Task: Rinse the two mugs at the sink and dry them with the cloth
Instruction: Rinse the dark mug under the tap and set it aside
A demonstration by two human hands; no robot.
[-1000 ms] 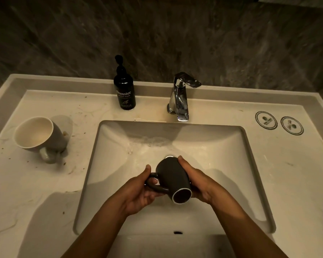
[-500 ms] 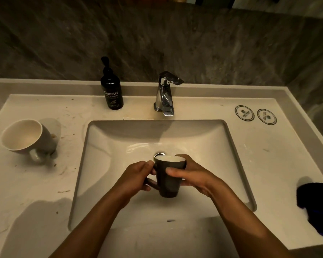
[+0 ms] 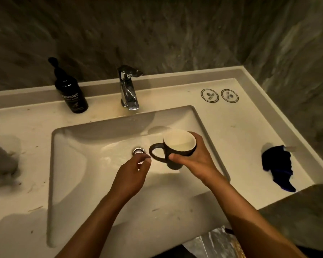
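A dark mug with a pale inside (image 3: pixel 177 146) is upright over the right side of the sink basin (image 3: pixel 78 146), its handle pointing left. My right hand (image 3: pixel 198 161) grips it around the body. My left hand (image 3: pixel 132 174) hovers just left of the handle, holding nothing, fingers loosely curled near the drain (image 3: pixel 138 151). A second, lighter mug (image 3: pixel 0 161) lies on its side at the counter's far left edge, partly cut off by the frame. The dark blue cloth (image 3: pixel 277 166) lies crumpled on the counter to the right of the basin.
A chrome tap (image 3: pixel 129 90) stands behind the basin; no water is visibly running. A black soap pump bottle (image 3: pixel 71 92) is left of it. Two round coasters (image 3: pixel 219 95) lie at the back right. A dark stone wall closes off the back and right.
The mug went from tipped over to upright, then shifted right. My left hand let go of the handle, and only my right hand holds it now. The view has swung right.
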